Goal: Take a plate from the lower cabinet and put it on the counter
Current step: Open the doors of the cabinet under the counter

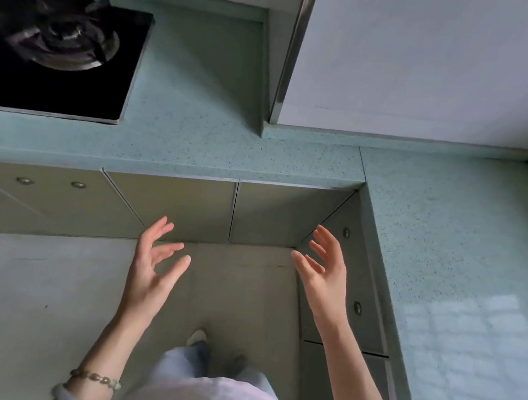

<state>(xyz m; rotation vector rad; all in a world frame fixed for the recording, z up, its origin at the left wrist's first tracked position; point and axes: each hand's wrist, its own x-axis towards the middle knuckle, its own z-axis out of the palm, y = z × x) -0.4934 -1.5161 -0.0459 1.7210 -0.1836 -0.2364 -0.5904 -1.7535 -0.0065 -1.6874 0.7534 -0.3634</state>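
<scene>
Both hands raised, palms facing each other, fingers spread, holding nothing: left hand point(153, 269), right hand point(325, 273). No plate is visible. Closed lower cabinet doors point(186, 209), flat and matte beige, meet at an inside corner beneath the speckled teal counter point(229, 147). Black glass gas hob point(56, 52) at left.

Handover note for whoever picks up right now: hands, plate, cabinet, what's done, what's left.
Left hand: open, empty, raised in front of the lower cabinet doors.
Right hand: open, empty, near the corner door.
Plate: not in view; every cabinet door that shows is shut.
Counter: bare beside the gas hob, so there is room to set a plate down.
Done: nothing yet.
Left: open a lower cabinet, take out a plate, place it on the counter.
</scene>
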